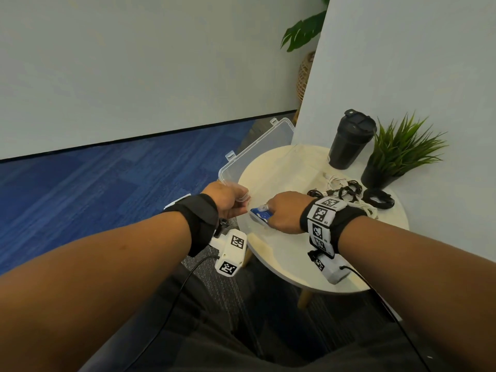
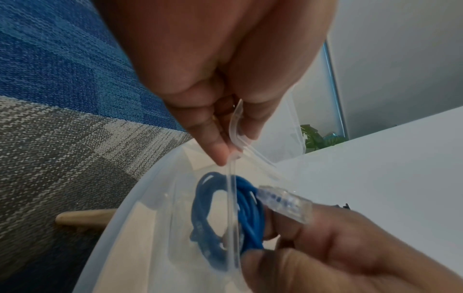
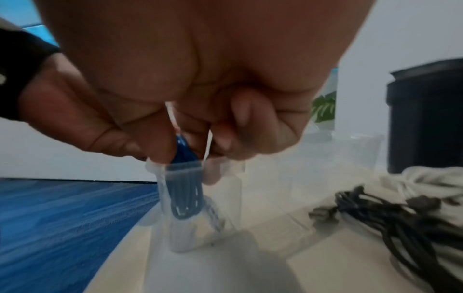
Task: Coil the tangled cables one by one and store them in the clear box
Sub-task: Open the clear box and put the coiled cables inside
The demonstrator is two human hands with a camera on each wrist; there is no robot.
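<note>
On the round worktop (image 1: pixel 281 253) the clear box (image 1: pixel 257 146) stands open, and the left hand (image 1: pixel 228 201) pinches its near corner rim to steady it. Just beside that grip, the right hand (image 1: pixel 281 213) is curled round the coiled blue cable (image 2: pixel 248 214) — lowering it inside, seemingly the first stored. Beyond the right wrist, the black and white cables (image 1: pixel 346 190) lie tangled — most work remains.
</note>
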